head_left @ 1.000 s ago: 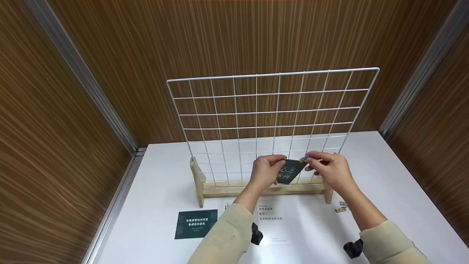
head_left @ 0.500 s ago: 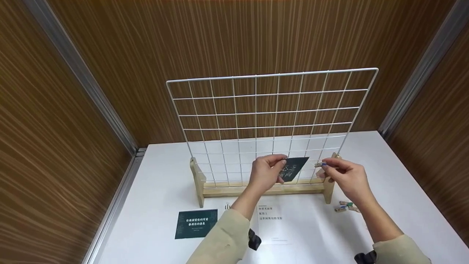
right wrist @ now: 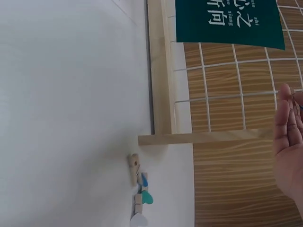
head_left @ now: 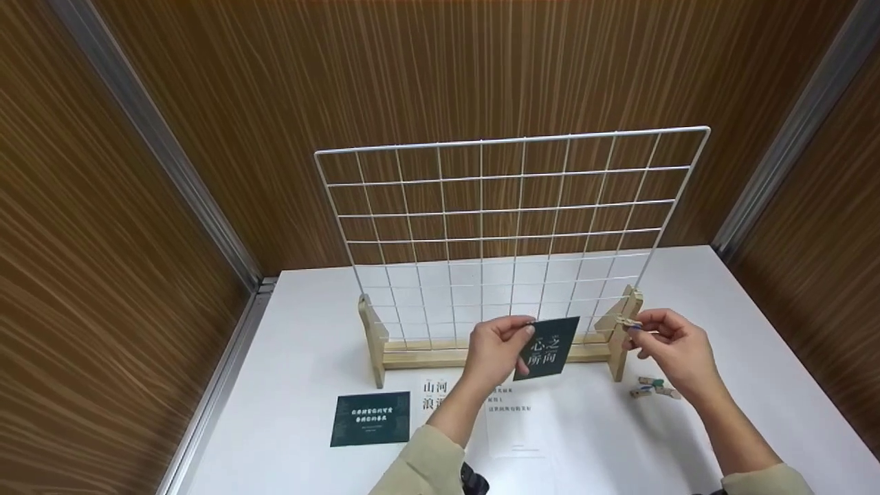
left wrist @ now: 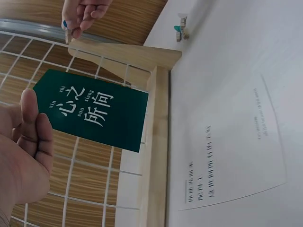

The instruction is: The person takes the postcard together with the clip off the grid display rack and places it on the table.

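Note:
My left hand (head_left: 496, 349) pinches a dark green card (head_left: 554, 344) by its upper left edge. White Chinese characters show on the card, which hangs in front of the white wire grid (head_left: 502, 206). My right hand (head_left: 677, 347) holds a small wooden clothespin (head_left: 627, 322) with a blue piece on it, to the right of the card and near the grid's right wooden foot (head_left: 622, 330). In the left wrist view the card (left wrist: 94, 109) is seen face-on, apart from the clothespin (left wrist: 67, 35).
Several small clothespins (head_left: 653, 388) lie on the white table at the right. Another green card (head_left: 371, 418) lies at the left front, beside white printed cards (head_left: 515, 426). Wood-patterned panels (head_left: 440, 69) enclose the table behind and at both sides.
The right hand with the clothespin has moved right, away from the card's corner. The left hand has lowered the card and turned it so its characters face forward upright.

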The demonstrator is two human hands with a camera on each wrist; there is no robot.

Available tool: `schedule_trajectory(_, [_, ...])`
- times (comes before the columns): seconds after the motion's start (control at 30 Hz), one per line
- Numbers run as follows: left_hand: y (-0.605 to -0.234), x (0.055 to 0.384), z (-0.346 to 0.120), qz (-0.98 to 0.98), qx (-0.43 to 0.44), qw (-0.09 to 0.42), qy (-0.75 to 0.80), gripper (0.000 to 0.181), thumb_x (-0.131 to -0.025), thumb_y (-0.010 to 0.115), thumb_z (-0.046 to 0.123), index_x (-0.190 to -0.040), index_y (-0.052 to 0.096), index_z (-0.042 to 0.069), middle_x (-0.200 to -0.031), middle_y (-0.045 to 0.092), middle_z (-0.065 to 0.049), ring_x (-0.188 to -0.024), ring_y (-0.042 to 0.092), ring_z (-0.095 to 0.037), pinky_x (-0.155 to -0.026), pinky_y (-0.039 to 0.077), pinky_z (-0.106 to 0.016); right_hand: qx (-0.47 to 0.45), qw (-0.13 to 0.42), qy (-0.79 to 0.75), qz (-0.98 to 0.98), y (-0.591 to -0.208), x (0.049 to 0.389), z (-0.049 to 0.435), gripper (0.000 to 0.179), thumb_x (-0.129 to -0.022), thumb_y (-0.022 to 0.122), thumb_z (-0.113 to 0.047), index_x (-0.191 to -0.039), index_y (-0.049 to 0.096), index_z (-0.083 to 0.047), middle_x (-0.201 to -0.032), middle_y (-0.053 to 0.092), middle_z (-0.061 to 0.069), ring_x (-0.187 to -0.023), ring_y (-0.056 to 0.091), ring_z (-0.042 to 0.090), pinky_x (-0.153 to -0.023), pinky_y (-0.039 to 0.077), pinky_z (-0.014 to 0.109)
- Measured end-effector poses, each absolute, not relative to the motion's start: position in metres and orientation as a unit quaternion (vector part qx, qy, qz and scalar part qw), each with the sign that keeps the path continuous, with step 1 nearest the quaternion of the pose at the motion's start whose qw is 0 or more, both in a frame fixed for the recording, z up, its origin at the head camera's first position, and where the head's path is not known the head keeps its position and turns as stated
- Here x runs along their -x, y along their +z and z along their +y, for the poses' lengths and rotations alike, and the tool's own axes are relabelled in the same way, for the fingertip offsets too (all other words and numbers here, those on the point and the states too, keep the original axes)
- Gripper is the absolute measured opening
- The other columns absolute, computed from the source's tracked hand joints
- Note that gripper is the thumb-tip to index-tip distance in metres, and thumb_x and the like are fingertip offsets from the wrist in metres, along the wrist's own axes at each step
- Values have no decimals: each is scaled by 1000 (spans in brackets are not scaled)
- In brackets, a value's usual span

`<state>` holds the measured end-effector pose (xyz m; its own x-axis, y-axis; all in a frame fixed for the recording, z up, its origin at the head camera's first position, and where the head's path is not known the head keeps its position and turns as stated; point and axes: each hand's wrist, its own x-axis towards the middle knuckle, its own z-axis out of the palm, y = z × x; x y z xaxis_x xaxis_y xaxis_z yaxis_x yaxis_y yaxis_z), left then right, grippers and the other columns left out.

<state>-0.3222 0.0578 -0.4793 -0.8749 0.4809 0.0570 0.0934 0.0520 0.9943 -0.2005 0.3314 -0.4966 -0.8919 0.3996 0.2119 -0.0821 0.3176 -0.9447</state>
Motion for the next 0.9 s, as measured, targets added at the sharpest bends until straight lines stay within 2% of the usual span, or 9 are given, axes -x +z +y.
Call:
schedule_trajectory(0.17, [-490,316,58,709,-190,158,660,16,-101,73,9,-114,81,16,-92,81,0,-39,54,-9,-42,50,-23,126,216,549,-797,-508,193,342,24,-101,73,-6,-121,68,6,-100,74,-3,-82,75,8,-67,59,23])
schedule_trajectory(0.3, [-499,311,60,695,-181,175,673,16,-101,72,7,-114,81,10,-93,81,-2,-39,52,-8,-41,47,-19,154,222,525,-807,-518,184,352,27,-100,76,-11,-121,70,6,-100,77,0,-85,71,3,-70,58,19])
schedule_trajectory(0.4, [-507,307,62,685,-174,187,683,16,-101,72,5,-115,80,5,-95,81,-5,-39,50,-6,-40,47,-19,179,218,505,-816,-527,176,362,30,-100,76,-14,-123,71,5,-100,76,-8,-88,67,1,-73,56,15])
schedule_trajectory(0.5, [-516,301,65,682,-164,202,684,17,-100,72,5,-116,79,4,-99,81,-5,-38,48,-5,-40,46,-19,203,207,495,-819,-537,168,371,36,-100,78,-20,-126,72,4,-103,73,-16,-92,64,-2,-75,54,12])
schedule_trajectory(0.9, [-541,284,75,682,-133,225,683,18,-98,73,3,-114,81,5,-101,80,-3,-36,47,-5,-37,42,-17,274,154,517,-797,-570,139,386,48,-96,83,-31,-127,73,4,-101,74,-21,-94,60,-7,-76,52,13])
